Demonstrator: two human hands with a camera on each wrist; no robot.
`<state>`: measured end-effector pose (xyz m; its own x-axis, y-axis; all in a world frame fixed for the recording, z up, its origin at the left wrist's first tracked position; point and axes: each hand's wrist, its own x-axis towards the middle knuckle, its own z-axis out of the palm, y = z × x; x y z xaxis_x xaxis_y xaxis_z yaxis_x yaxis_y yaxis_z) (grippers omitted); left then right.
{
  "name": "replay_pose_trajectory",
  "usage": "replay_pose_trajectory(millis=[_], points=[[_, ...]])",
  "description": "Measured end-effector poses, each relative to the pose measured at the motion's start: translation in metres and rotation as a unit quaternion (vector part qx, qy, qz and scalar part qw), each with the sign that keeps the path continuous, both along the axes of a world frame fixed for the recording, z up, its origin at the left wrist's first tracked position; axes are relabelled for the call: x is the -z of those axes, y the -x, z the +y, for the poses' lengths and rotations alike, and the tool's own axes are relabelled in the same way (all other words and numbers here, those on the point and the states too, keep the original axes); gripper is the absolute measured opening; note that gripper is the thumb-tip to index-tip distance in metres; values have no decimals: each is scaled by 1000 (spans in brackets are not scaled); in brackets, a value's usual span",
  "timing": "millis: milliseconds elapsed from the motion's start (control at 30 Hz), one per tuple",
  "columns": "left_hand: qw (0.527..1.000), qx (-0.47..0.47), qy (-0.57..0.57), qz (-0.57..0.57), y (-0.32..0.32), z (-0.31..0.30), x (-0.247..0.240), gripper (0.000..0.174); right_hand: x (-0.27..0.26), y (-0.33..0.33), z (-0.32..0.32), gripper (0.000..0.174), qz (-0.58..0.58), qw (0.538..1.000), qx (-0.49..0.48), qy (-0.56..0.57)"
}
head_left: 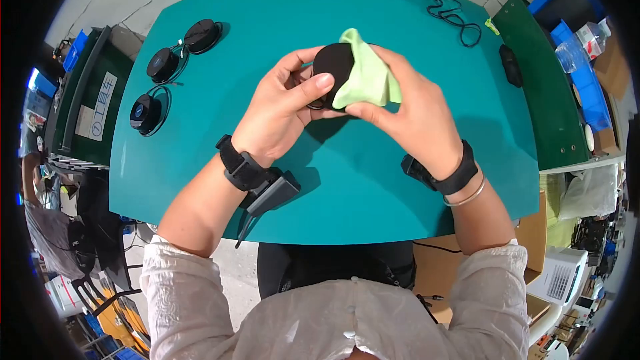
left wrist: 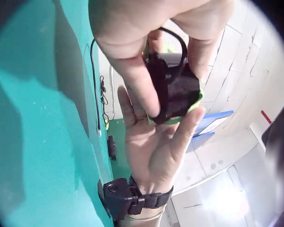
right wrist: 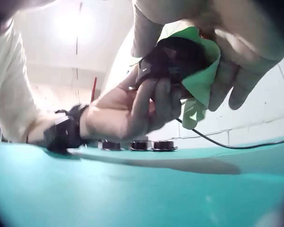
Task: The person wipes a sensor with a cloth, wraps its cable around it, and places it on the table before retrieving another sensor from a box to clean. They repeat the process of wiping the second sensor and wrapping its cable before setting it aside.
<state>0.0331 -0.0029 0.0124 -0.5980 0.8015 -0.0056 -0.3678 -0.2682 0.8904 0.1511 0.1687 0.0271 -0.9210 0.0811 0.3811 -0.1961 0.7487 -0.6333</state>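
A round black disc-shaped object (head_left: pixel 331 70) is held above the green table by my left hand (head_left: pixel 283 103), its thumb across the flat face and the fingers behind. My right hand (head_left: pixel 417 103) pinches a light green cloth (head_left: pixel 368 77) against the disc's right side, thumb at the lower edge. In the left wrist view a black cable (left wrist: pixel 182 45) loops by the dark object (left wrist: pixel 175 92). The right wrist view has the cloth (right wrist: pixel 203 80) wrapped round the far side of the disc (right wrist: pixel 172 59), with the left fingers (right wrist: pixel 153 101) beneath it.
Three round black devices with cables lie at the table's left, one of them here (head_left: pixel 162 65). A coiled black cable (head_left: pixel 450 13) and a black case (head_left: pixel 511 65) lie at the right. Green cabinets (head_left: pixel 543 87) flank the table (head_left: pixel 373 207).
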Motion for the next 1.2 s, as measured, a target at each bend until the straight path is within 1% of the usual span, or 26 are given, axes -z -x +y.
replay_pose_trajectory(millis=[33,67,100,167,200,233,300,333,367,467,500,533,567,633,733,800,867,900,967,1000,1033,1067,1100,1133,1167,1200], points=[[1000,-26,3,1,-3,1,-1,52,-6,-4,-4,76,-57,997,54,1],[998,-48,16,33,-8,3,-6,56,-11,-4,-6,76,-113,988,105,-2],[998,-50,14,34,-8,3,-4,56,-8,-2,-7,76,-112,988,103,-4],[990,-32,28,137,-8,4,2,59,2,1,-9,74,61,996,42,-49],[986,-3,35,164,-10,5,4,61,2,1,-13,73,63,997,13,-36],[985,32,53,160,-13,4,4,66,-1,-1,-12,73,63,997,14,-37],[992,44,2,121,-9,2,3,65,-8,-4,-11,74,50,993,-6,-109],[996,50,-23,73,-9,0,-1,64,-8,-2,-6,75,82,992,-2,-92],[997,56,-46,25,-8,-3,-8,64,-7,0,-2,75,83,993,1,-90],[997,69,-27,18,-2,-3,-9,68,-1,3,3,72,139,990,-5,-15],[996,81,-20,24,-1,-2,-7,68,-2,4,2,72,140,990,-6,-16],[993,114,-13,-5,-3,-3,-4,68,-3,3,0,71,140,989,-29,-26],[987,146,-43,-40,-4,-1,3,67,-3,2,-2,70,138,988,-53,-36],[988,144,-23,-51,-12,-3,-4,66,-4,0,-7,70,113,992,-61,-9],[986,136,-55,-74,-10,0,6,63,-6,2,-6,71,142,987,-71,-27],[981,153,-66,-100,-9,2,10,62,-7,3,-7,73,203,971,-88,-87],[975,168,-76,-126,-9,3,11,62,-5,5,-6,75,208,970,-97,-75],[977,149,-82,-132,-9,4,11,60,-4,6,-5,77,212,970,-106,-61],[979,114,-90,-144,-10,4,12,57,-3,6,-5,74,215,969,-99,-64],[986,94,-68,-123,-7,3,13,50,-1,7,-3,67,224,966,-95,-90],[986,94,-67,-122,-3,1,14,50,0,9,-2,61,234,961,-91,-116],[977,93,-100,-163,1,-1,15,47,-2,8,0,61,235,961,-91,-115],[966,92,-134,-203,3,-3,15,45,-6,7,2,55,231,948,-107,-192],[963,-19,-55,-262,1,2,7,51,-9,6,3,50,225,929,-121,-269],[964,-20,-56,-261,9,-1,9,51,-10,6,3,50,226,928,-122,-269],[966,58,-89,-237,20,-6,11,55,-11,4,2,48,215,936,-86,-264]])
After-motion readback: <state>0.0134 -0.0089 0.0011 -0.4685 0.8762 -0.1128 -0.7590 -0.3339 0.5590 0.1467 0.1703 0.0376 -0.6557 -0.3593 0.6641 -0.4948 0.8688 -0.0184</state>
